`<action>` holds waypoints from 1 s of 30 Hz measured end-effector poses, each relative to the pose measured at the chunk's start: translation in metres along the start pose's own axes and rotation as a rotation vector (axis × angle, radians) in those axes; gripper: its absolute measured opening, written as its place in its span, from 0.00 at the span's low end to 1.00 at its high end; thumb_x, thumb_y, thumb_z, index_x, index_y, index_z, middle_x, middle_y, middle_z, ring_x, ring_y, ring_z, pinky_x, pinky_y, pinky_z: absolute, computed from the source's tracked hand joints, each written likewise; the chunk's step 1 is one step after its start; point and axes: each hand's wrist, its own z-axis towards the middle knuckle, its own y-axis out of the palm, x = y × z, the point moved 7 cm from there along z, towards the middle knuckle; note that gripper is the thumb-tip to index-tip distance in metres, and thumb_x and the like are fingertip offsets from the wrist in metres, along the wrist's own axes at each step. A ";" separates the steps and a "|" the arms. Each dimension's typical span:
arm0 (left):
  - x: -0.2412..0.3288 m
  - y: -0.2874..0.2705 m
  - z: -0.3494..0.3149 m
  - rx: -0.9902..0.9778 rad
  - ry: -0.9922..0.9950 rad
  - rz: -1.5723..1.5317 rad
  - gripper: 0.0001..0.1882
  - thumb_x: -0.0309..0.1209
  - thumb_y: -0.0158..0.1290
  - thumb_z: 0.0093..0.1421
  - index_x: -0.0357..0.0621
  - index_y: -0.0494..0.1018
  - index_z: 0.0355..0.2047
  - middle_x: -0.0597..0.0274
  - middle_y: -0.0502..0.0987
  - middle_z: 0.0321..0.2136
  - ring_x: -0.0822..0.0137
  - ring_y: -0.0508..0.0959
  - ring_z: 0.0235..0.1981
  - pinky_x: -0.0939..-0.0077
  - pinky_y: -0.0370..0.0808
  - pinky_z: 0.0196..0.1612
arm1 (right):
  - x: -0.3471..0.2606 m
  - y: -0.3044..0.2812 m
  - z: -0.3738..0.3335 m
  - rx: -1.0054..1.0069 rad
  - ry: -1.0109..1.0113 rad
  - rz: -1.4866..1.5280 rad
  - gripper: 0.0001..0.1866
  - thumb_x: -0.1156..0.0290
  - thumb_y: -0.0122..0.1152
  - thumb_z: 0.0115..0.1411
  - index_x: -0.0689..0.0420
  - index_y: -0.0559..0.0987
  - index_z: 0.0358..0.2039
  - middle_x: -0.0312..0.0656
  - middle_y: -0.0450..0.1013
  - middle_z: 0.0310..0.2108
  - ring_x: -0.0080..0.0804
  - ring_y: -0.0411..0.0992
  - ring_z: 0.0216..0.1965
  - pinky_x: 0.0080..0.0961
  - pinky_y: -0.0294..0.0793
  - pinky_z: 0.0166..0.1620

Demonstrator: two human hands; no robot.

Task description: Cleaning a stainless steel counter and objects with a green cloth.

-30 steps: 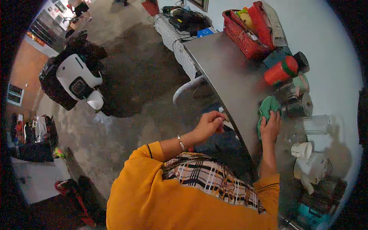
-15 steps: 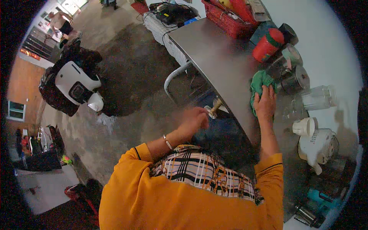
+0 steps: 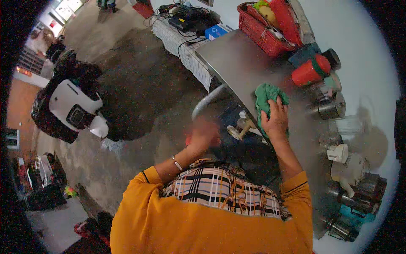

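My right hand [image 3: 276, 120] presses a crumpled green cloth [image 3: 266, 94] against the grey metal tabletop [image 3: 241, 63], close to its left edge. Its fingers are bent over the cloth, and part of the cloth pokes out beyond them. Off the table's left side is my left hand [image 3: 204, 134], in front of my body and smeared by motion, so its fingers cannot be made out. A light bracelet [image 3: 176, 163] circles that wrist. Below the table edge, near the left hand, there is a pale, yellowish object with a round end [image 3: 235, 132]; I cannot tell its kind.
Along the wall stand a red basket [image 3: 264, 36], a red canister with a green band [image 3: 311, 71], a metal pot [image 3: 332, 106], a clear jug [image 3: 351, 125] and a white appliance [image 3: 349, 169]. A white scooter [image 3: 74, 106] is parked at left. A cloth-covered table [image 3: 182, 53] holds cables.
My right hand has slid the green cloth leftward to the table's edge. The left hand has moved a little left and is more blurred. The whole view has shifted slightly.
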 end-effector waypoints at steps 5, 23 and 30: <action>0.034 -0.060 0.040 -0.113 0.350 0.509 0.11 0.30 0.46 0.59 0.37 0.68 0.40 0.60 0.74 0.24 0.71 0.73 0.21 0.78 0.72 0.23 | -0.055 0.035 0.071 -0.030 0.043 0.004 0.24 0.67 0.60 0.46 0.57 0.69 0.45 0.56 0.60 0.53 0.59 0.61 0.48 0.46 0.61 0.51; 0.099 -0.166 0.061 0.122 0.023 -0.084 0.11 0.29 0.44 0.60 0.35 0.67 0.40 0.60 0.73 0.24 0.69 0.75 0.22 0.76 0.74 0.27 | -0.191 0.099 0.217 0.018 -0.031 0.734 0.15 0.69 0.58 0.49 0.59 0.75 0.38 0.49 0.73 0.38 0.42 0.72 0.37 0.32 0.72 0.41; 0.105 -0.134 0.075 0.025 0.056 0.046 0.10 0.30 0.48 0.59 0.38 0.70 0.39 0.65 0.72 0.25 0.72 0.72 0.24 0.77 0.72 0.29 | -0.063 0.054 0.148 -0.032 0.676 1.944 0.14 0.66 0.53 0.55 0.57 0.75 0.40 0.40 0.74 0.37 0.30 0.73 0.35 0.28 0.73 0.40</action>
